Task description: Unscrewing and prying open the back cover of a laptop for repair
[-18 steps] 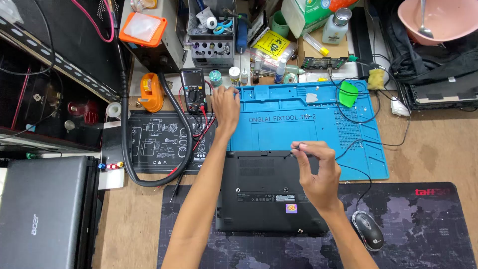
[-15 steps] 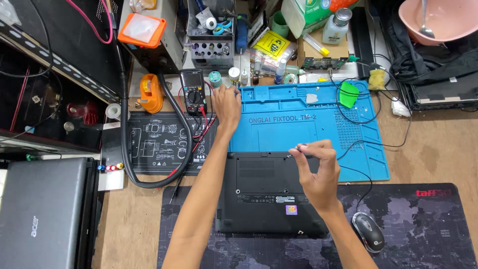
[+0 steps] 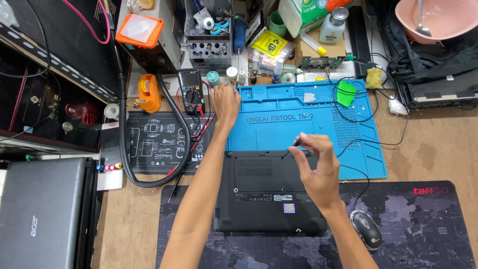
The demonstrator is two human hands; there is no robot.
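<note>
A black laptop [image 3: 259,192] lies bottom-up on the desk, its rear edge against a blue silicone repair mat [image 3: 298,122]. My right hand [image 3: 316,167] hovers over the laptop's upper right part and pinches a thin dark screwdriver [image 3: 294,145], whose tip points down toward the rear edge of the laptop. My left hand [image 3: 225,102] reaches far forward to the upper left corner of the blue mat, its fingers curled near small bottles and a spool; whether it grips anything is hidden.
A black multimeter [image 3: 191,90] with red and black leads sits left of my left hand. An orange tape dispenser [image 3: 148,93], a closed grey laptop [image 3: 42,211] at far left, a mouse [image 3: 367,229] at lower right, a pink bowl [image 3: 432,17] and cluttered tool racks surround the work.
My right hand has shifted slightly with the screwdriver over the laptop's rear edge. My left hand stays at the mat's upper left corner.
</note>
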